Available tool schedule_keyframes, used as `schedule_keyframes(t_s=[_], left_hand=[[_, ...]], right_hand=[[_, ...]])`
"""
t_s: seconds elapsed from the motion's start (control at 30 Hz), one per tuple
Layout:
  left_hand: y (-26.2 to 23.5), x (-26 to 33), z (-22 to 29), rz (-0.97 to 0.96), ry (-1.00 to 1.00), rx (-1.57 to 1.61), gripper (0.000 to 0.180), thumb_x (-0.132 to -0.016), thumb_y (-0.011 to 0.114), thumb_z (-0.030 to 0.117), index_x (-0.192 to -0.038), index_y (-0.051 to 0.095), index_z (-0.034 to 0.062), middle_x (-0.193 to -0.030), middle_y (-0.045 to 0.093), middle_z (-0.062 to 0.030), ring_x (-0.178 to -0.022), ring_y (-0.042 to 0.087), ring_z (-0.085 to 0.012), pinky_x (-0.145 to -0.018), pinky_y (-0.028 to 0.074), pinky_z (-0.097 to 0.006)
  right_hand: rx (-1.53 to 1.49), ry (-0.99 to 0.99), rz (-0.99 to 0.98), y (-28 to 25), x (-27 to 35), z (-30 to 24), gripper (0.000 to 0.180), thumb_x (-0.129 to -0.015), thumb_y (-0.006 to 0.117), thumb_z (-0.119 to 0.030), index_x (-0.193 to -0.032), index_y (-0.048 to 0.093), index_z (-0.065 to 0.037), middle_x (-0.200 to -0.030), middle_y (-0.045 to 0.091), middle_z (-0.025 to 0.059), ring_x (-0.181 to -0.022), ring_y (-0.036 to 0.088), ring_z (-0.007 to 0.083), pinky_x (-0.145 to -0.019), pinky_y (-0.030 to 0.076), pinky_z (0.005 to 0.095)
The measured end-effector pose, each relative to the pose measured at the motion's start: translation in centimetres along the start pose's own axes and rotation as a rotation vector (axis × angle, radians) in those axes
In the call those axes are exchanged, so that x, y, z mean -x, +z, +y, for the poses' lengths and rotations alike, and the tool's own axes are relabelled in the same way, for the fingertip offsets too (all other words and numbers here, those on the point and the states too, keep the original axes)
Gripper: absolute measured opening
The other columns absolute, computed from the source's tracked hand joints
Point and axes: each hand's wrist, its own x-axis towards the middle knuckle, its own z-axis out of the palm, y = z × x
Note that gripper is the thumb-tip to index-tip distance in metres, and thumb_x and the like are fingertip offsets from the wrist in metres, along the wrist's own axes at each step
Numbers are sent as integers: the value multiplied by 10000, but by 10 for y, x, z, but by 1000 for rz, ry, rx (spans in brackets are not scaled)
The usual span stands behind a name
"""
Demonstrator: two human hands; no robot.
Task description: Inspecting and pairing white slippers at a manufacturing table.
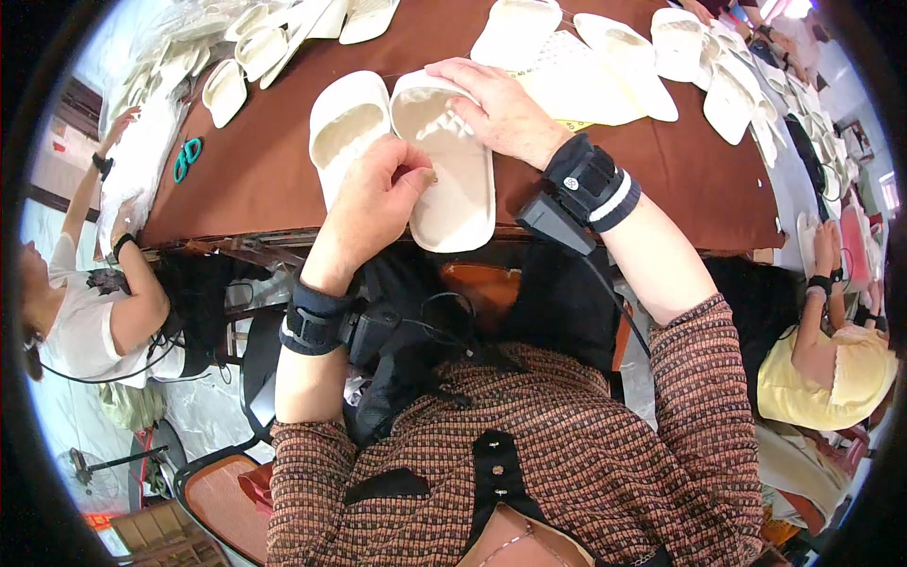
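A pair of white slide slippers lies side by side at the table's near edge: the left slipper [348,109] and the right slipper [458,203]. My right hand [501,109] holds the right slipper by its strap, fingers over the top and thumb at the strap's opening. My left hand [378,194] is closed in a pinch over that slipper's footbed, its fingertips close to the surface. A tiny dark mark shows by the fingertips; whether it is a held piece or print cannot be made out. The left hand partly covers the left slipper.
The table has a brown cover [255,180]. Teal-handled scissors [187,160] lie at left. A white and yellow sheet [576,90] lies beyond my right hand, among more white slippers [624,61]. Other slippers pile up at both sides. Co-workers sit left and right.
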Motion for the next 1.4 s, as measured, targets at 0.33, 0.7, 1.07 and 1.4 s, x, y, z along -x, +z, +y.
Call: schedule_keyframes(t_s=[0.33,0.7,1.07,1.4], left_hand=[[17,-15,12,-37,199,-220,63,-824,618,76,-833,603,16,-826,563,-108,-790,565,-252,-709,454,-339],[24,-14,10,-17,224,-237,59,-818,612,69,-836,595,15,-832,546,-115,-788,554,-270,-701,449,-349],[26,-17,4,0,149,-156,59,-805,630,66,-837,606,22,-785,574,-76,-725,555,-177,-652,448,-294],[25,-16,2,-9,110,-31,38,-794,608,48,-826,611,28,-793,590,-106,-817,579,-271,-750,454,-375]], right_hand=[[-24,-12,1,0,0,-1,379,-900,494,-104,-1279,516,-84,-1259,556,132,-1165,512,337,-1036,390,418],[15,11,-13,0,1,0,366,-910,489,-117,-1274,515,-80,-1262,556,137,-1185,505,333,-1043,382,418],[11,3,-9,0,0,-1,370,-907,490,-121,-1272,523,-72,-1268,553,143,-1189,504,338,-1042,387,426],[4,28,-2,2,1,-2,368,-900,514,-136,-1266,528,-100,-1259,559,127,-1171,507,346,-1022,394,442]])
